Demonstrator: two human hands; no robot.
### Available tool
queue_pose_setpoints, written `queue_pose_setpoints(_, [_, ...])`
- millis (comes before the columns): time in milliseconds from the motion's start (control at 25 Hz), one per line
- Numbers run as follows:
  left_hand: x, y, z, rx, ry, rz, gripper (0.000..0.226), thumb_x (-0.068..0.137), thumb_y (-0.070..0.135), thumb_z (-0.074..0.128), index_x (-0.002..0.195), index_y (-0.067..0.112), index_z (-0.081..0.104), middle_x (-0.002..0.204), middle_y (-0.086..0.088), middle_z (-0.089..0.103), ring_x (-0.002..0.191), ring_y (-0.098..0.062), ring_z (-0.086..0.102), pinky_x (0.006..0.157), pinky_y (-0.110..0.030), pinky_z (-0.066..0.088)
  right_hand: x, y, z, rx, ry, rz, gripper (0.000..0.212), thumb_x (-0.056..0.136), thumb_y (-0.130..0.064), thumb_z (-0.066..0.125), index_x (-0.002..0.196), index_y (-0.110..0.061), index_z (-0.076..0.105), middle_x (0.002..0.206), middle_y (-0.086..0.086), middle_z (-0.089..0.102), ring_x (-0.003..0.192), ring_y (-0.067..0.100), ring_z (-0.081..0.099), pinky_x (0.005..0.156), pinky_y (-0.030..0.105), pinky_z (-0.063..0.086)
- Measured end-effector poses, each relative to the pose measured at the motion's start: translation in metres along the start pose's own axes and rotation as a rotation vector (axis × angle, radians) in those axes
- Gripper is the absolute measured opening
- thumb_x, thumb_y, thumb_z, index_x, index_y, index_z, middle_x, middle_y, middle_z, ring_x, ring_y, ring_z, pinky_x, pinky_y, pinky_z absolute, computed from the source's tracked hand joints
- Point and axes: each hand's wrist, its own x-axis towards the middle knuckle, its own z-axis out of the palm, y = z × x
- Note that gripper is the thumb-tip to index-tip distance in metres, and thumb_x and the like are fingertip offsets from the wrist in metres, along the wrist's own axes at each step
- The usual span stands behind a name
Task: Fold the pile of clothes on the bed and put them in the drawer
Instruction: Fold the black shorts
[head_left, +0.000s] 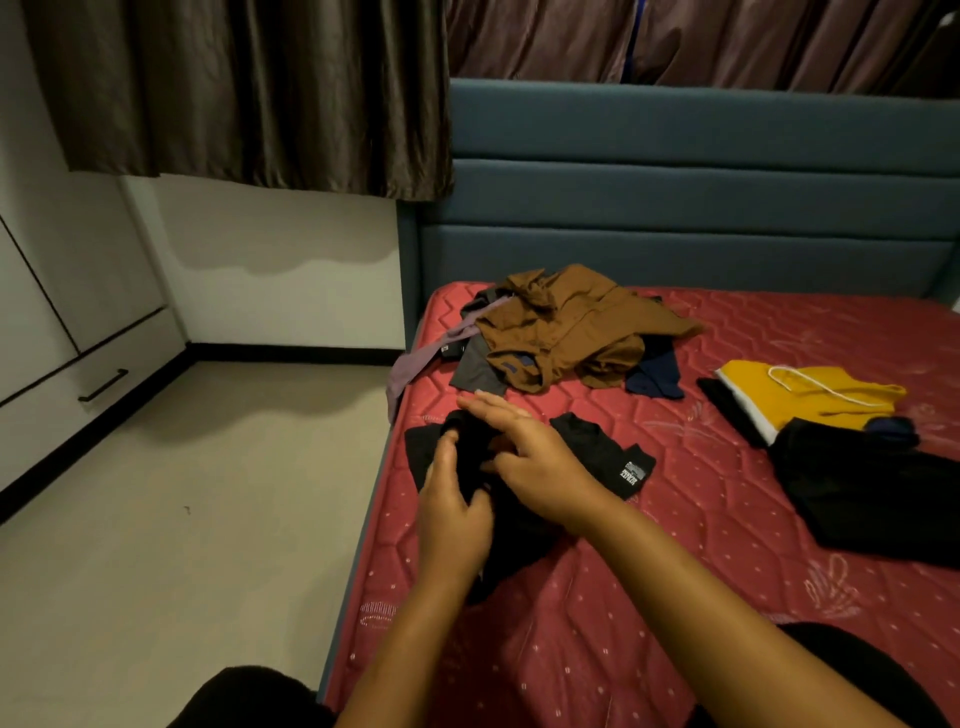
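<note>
Working at the left edge of the bed (675, 561), a person has 2 hands on a black garment (587, 441) that lies on the red quilted mattress. The left hand (453, 501) curls its fingers and thumb round a bunched fold of the black cloth. The right hand (530, 457) lies above the garment with its fingers straight and close together, pointing left. A small dark label (635, 473) with white print is sewn at the garment's right edge; the print is too small to read.

Beyond the hands, near the teal headboard (675, 208), sits the unfolded pile: a brown shirt (571, 327) on top of grey (478, 370), lilac (415, 370) and navy (655, 380) pieces. To the right lie a folded yellow garment (821, 400) with a white cord, and a black one (872, 493) just beside it. A white drawer (124, 364) with a black handle stands across the floor at the left.
</note>
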Motion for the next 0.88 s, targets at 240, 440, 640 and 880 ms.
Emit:
queue_pose_setpoints(240, [0.056, 0.089, -0.037, 0.328, -0.198, 0.431, 0.062, 0.072, 0.009, 0.047, 0.132, 0.029, 0.043, 0.126, 0.005, 0.057, 0.113, -0.018, 0.057, 0.092, -0.028, 0.046, 0.037, -0.045, -0.073, -0.472, 0.034, -0.282, 0.046, 0.072, -0.02, 0.068, 0.116, -0.029, 0.056, 0.116, -0.003, 0.063, 0.111, 0.017, 0.058, 0.091, 0.042, 0.048])
queue_pose_setpoints(440, [0.064, 0.115, -0.055, 0.581, 0.003, 0.34, 0.078, 0.073, 0.035, 0.075, 0.134, 0.036, 0.025, 0.12, -0.002, 0.061, 0.097, -0.031, 0.064, 0.077, -0.045, 0.053, 0.043, -0.091, -0.132, -0.375, 0.341, -0.239, 0.028, 0.087, -0.027, 0.067, 0.113, -0.024, 0.058, 0.108, 0.001, 0.066, 0.103, 0.02, 0.061, 0.087, 0.037, 0.049])
queue_pose_setpoints(640, [0.092, 0.172, -0.09, 0.147, -0.15, 0.105, 0.048, 0.061, 0.01, 0.086, 0.101, 0.019, 0.063, 0.096, -0.001, 0.068, 0.094, -0.023, 0.066, 0.081, -0.035, 0.057, 0.031, -0.091, -0.172, -0.095, 0.431, -0.122, 0.023, 0.094, -0.034, 0.058, 0.108, -0.016, 0.058, 0.092, -0.005, 0.058, 0.087, 0.011, 0.054, 0.07, 0.025, 0.04])
queue_pose_setpoints(880, [0.106, 0.234, -0.1, -0.365, -0.219, 0.274, 0.053, 0.083, -0.009, 0.06, 0.115, 0.031, 0.049, 0.112, 0.003, 0.061, 0.094, -0.013, 0.066, 0.072, -0.026, 0.057, 0.02, -0.11, -0.205, 0.367, 0.483, -0.305, 0.01, 0.097, -0.03, 0.053, 0.104, -0.023, 0.052, 0.086, 0.002, 0.058, 0.078, 0.011, 0.058, 0.071, 0.03, 0.049])
